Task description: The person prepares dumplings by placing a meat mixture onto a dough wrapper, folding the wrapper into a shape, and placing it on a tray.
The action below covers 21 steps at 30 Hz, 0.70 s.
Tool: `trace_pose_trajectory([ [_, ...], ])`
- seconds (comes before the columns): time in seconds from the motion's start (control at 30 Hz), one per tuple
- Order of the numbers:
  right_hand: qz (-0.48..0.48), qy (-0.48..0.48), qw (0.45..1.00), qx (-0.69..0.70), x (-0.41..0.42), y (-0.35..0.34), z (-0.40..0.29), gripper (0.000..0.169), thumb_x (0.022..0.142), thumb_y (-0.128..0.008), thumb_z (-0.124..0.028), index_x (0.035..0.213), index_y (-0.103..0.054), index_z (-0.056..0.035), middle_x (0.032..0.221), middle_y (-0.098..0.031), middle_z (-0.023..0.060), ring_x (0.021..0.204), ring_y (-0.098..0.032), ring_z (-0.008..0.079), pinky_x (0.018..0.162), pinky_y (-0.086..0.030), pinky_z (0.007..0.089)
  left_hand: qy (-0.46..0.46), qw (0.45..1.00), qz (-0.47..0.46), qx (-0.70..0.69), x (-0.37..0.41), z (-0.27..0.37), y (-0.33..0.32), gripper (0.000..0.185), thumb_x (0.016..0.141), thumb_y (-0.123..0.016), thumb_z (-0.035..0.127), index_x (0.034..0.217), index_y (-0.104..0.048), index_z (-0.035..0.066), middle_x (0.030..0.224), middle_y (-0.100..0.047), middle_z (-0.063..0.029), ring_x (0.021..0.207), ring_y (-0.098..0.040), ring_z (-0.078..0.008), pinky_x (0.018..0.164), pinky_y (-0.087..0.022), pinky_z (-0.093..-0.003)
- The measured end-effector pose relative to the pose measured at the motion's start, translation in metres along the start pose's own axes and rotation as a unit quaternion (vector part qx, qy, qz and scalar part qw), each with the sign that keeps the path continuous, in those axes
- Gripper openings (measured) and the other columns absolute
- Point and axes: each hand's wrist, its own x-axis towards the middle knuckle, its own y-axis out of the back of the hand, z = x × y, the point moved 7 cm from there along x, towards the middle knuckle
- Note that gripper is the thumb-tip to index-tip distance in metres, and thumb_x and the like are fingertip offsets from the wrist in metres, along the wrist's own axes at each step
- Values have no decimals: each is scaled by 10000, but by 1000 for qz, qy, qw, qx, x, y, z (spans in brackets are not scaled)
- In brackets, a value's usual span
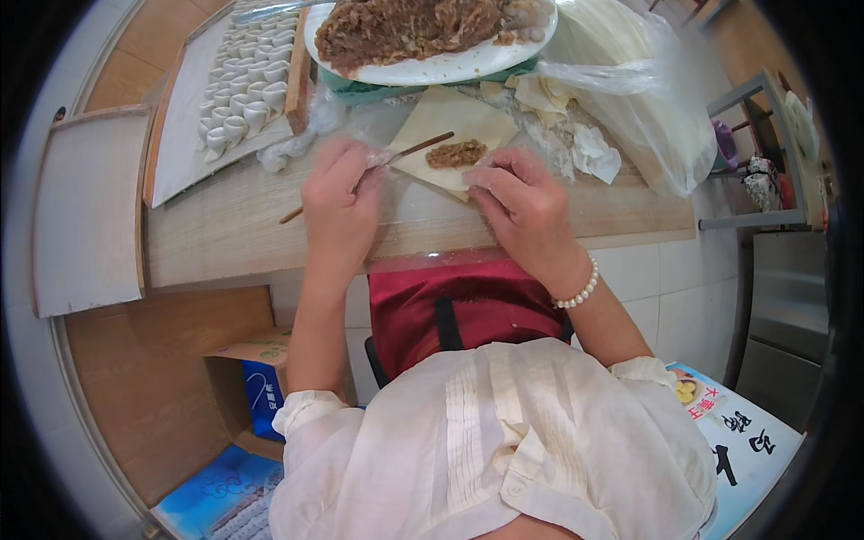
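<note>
A thin wooden stick (423, 142) slants through the fingers of my left hand (344, 196). Its far end extends over pale, square dough wrappers (432, 120), which appear stacked. An elongated dab of minced filling (455, 154) lies on the top wrapper. On the filling's right, my right hand (523, 196) has its fingertips pinched together at the wrapper's edge; its curled fingers hide part of the dough. Flour whitens the fingertips of both hands. Beyond the wrappers, a white oval plate (439, 73) carries a large mound of minced filling (412, 30).
Rows of folded dumplings (246, 101) stand on a wood-edged tray (179, 148) at the far left, beside another board (91, 216). A clear plastic bag (628, 101) and dough scraps (594, 152) lie at the right. The table's front edge (270, 273) runs before my lap.
</note>
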Motion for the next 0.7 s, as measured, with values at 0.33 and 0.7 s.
trace_pose_trajectory([
  [0.33,-7,8,1000,-14,-2,2,-1,187,703,-748,35,865,-684,-32,876,-617,117,772,-626,270,645,-516,338,8,998,40,54,-37,1,6,109,756,-650,-71,854,-628,-30,838,-582,-147,784,-564,-318,682,-456,-371],
  [0.7,-1,13,1000,-10,-3,2,-1,135,720,-712,27,822,-641,-25,846,-600,91,787,-614,262,664,-525,343,-47,993,30,108,-21,8,-6,107,760,-629,-69,851,-601,-18,864,-580,-149,820,-553,-351,708,-459,-416],
])
